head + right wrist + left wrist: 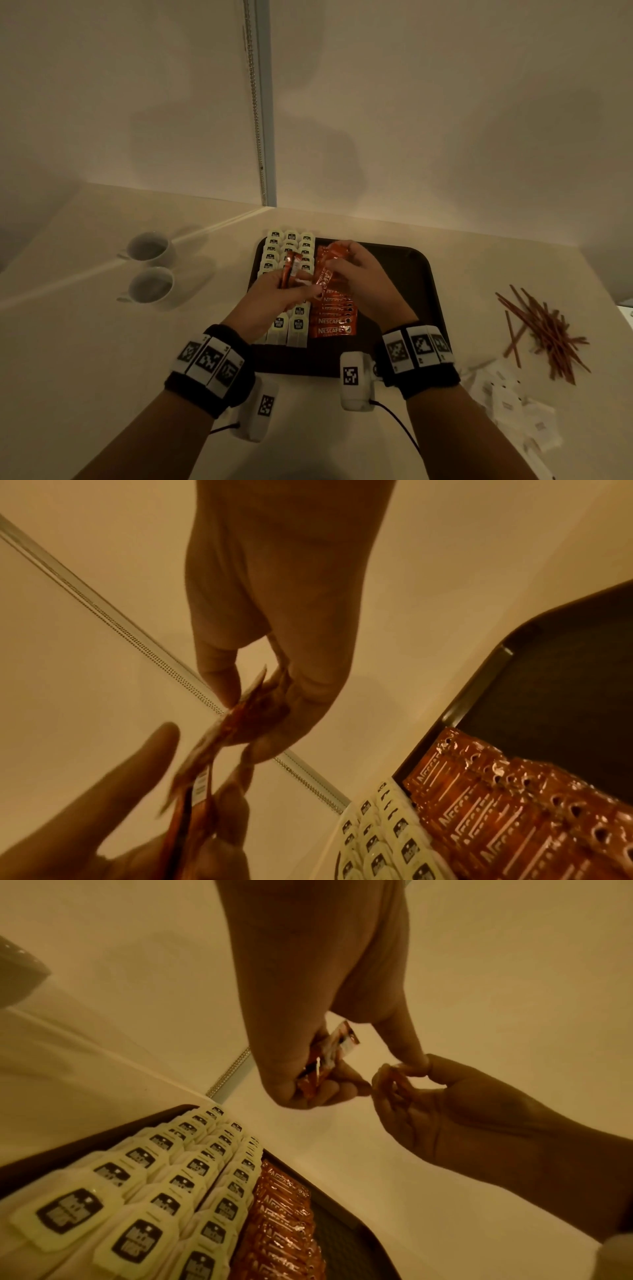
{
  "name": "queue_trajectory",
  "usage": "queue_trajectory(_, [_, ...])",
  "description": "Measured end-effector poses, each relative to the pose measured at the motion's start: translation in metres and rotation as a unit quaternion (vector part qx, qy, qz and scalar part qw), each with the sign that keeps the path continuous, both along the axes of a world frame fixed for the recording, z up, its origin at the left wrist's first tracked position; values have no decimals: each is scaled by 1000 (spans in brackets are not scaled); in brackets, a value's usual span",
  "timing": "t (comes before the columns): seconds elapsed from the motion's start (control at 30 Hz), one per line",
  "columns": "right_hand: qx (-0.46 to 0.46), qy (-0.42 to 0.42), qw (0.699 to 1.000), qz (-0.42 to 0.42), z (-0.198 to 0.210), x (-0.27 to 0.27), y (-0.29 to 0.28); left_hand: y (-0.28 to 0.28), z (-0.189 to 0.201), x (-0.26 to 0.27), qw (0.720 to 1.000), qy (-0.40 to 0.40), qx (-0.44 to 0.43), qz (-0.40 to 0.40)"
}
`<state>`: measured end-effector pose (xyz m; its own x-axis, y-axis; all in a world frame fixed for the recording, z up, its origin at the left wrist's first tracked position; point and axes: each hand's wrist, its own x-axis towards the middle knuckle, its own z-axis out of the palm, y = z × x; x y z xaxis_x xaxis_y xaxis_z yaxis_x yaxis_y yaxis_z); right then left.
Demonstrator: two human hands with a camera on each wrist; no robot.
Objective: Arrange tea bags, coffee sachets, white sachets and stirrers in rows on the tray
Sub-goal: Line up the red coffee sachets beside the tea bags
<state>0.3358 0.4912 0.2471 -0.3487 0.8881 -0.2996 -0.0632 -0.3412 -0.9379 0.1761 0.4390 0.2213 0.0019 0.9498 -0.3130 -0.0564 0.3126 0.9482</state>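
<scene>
Over the dark tray my left hand grips a small bunch of orange-red coffee sachets, standing upright in its curled fingers. My right hand pinches one more coffee sachet between thumb and fingers, right beside the left thumb. In the right wrist view this pinched sachet hangs from the right hand. Tea bags fill overlapping rows on the tray's left side. A column of coffee sachets lies beside them. Stirrers and white sachets lie on the counter.
Two white cups stand on the counter left of the tray. The tray's right half is bare dark surface. A wall corner with a bead chain rises behind. The counter edge runs past the stirrers at far right.
</scene>
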Motion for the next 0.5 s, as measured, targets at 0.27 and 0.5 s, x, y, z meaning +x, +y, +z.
queue_trajectory(0.27, [133, -182, 965, 132, 17, 2, -3, 5, 4, -1, 993, -43, 56, 97])
queue_trajectory(0.5, [218, -205, 952, 63, 20, 8, 2, 4, 5, 0, 992, -90, 55, 73])
